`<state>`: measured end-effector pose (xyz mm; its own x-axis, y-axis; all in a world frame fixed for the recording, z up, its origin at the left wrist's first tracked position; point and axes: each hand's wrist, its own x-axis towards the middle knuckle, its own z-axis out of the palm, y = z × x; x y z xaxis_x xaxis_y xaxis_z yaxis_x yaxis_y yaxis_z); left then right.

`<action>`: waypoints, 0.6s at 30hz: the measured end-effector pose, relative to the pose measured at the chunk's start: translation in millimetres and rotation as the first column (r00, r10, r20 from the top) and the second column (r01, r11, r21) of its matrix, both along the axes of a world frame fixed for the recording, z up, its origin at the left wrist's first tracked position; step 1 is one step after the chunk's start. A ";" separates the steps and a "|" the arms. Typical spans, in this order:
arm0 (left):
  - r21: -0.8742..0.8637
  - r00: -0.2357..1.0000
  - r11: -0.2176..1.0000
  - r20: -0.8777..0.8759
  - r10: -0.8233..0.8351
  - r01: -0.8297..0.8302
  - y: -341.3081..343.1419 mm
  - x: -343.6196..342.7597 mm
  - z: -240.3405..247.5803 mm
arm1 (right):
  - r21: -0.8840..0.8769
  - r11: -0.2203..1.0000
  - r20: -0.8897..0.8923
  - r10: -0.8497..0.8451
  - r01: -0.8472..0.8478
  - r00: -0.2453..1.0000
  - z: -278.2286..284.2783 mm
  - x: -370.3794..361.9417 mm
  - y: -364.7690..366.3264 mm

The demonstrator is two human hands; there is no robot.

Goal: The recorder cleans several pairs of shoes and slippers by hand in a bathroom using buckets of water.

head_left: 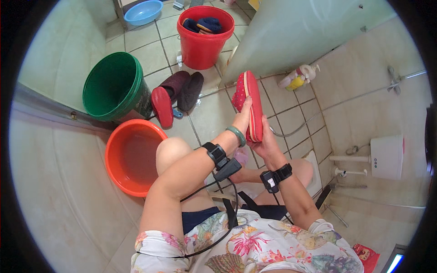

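Note:
A red slipper (255, 107) with white dots on its upper and a pale band along its side stands tilted on edge, toe up, between my hands. My left hand (242, 119) presses against its dotted side, thumb laid along the band. From the other side my right hand (266, 144) grips it near the heel; some of its fingers are hidden behind the slipper. On the tiled floor ahead, a maroon slipper (175, 84) and a dark slipper (190, 92) lie together. Beside them rests a slipper with a red sole (162, 108). A blue object (177, 113), perhaps a brush, is partly covered by them.
An orange basin (114, 159) with murky water stands by my left knee, touching a green bucket (132, 86). Farther off are a red bucket (202, 48) holding dark slippers and a blue basin (144, 12). Bottles (298, 78), a glass panel (291, 36) and a hose (314, 119) are right.

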<state>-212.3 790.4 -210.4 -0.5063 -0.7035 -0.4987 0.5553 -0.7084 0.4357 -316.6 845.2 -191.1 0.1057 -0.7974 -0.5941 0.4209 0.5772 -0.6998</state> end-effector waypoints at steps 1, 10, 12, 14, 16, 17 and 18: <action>-0.010 1.000 1.000 0.000 0.005 -0.005 -1.7 -1.1 -1.0 | -0.010 1.000 0.000 0.005 -0.005 1.000 1.4 2.8 -2.9; 0.007 0.917 0.987 0.372 0.145 -0.159 -18.5 9.8 -25.0 | 0.064 0.992 0.012 0.108 -0.109 0.994 -5.3 11.4 -15.8; -0.038 0.898 0.966 0.360 0.253 -0.257 -23.4 14.4 -20.4 | 0.175 0.979 0.025 0.101 -0.103 0.995 0.3 13.4 -21.0; 0.026 0.869 0.914 0.319 0.377 -0.406 -34.7 20.5 -8.2 | 0.129 0.986 0.008 0.109 -0.109 0.994 7.9 17.1 -40.9; -0.049 0.804 0.821 0.176 0.568 -0.569 -46.2 35.3 1.9 | 0.091 0.989 0.004 0.120 -0.120 0.993 28.6 34.1 -64.2; -0.086 0.696 0.694 0.022 0.718 -0.714 -50.1 46.8 4.1 | -0.031 0.983 -0.042 0.180 -0.181 0.983 42.6 48.1 -79.9; -0.168 0.699 0.715 0.149 0.699 -0.679 -51.7 60.2 4.7 | -0.152 0.959 -0.100 0.226 -0.239 0.969 61.1 61.0 -97.6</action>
<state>-152.1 738.7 -205.8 0.2355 -0.8648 -0.4435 0.7720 -0.1108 0.6259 -255.6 747.6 -130.0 0.2567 -0.8425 -0.4736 0.2267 0.5288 -0.8179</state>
